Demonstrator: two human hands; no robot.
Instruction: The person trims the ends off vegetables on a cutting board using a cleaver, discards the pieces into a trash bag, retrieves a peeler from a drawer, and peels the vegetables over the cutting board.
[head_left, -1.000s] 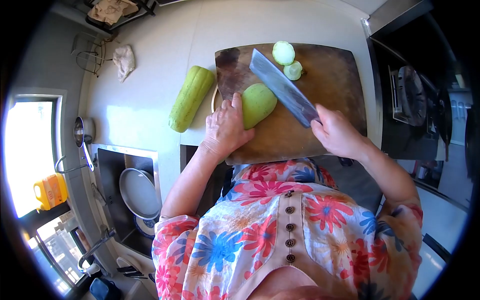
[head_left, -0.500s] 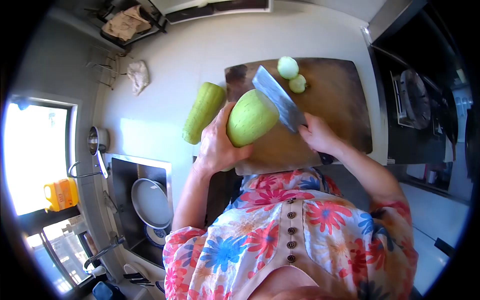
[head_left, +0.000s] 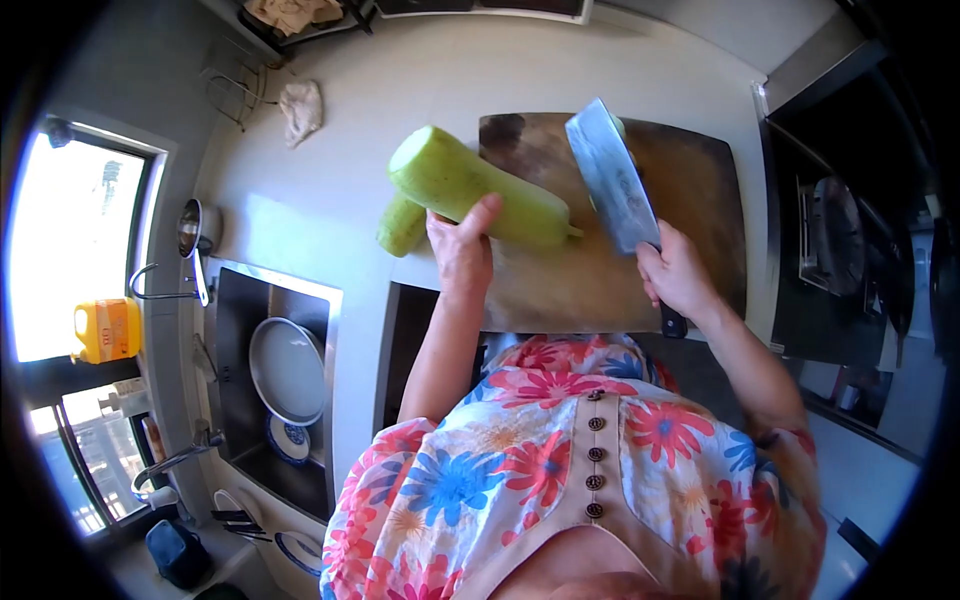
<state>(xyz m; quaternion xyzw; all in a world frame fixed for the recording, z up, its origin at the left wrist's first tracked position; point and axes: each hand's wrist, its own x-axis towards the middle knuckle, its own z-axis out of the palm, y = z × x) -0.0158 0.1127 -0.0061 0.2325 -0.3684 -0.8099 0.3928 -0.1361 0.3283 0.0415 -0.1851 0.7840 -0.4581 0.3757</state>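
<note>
My left hand is closed around a long pale green gourd, held up over the left edge of the cutting board. Its cut end points to the upper left, and a short stem shows at the other end. Partly hidden behind it, a second green gourd lies on the counter. My right hand grips the dark handle of a cleaver, its broad blade raised over the board and apart from the gourd. A pale cut piece barely shows behind the blade.
A sink with a large grey pan and a patterned dish is at left. Beside it stand a small saucepan and a yellow jug. A crumpled white cloth lies on the counter. A dark stove borders the right.
The gourd in my left hand has swung round, its cut end now at upper left and its stem end to the right. The cleaver has shifted right, covering most of the cut pieces.
</note>
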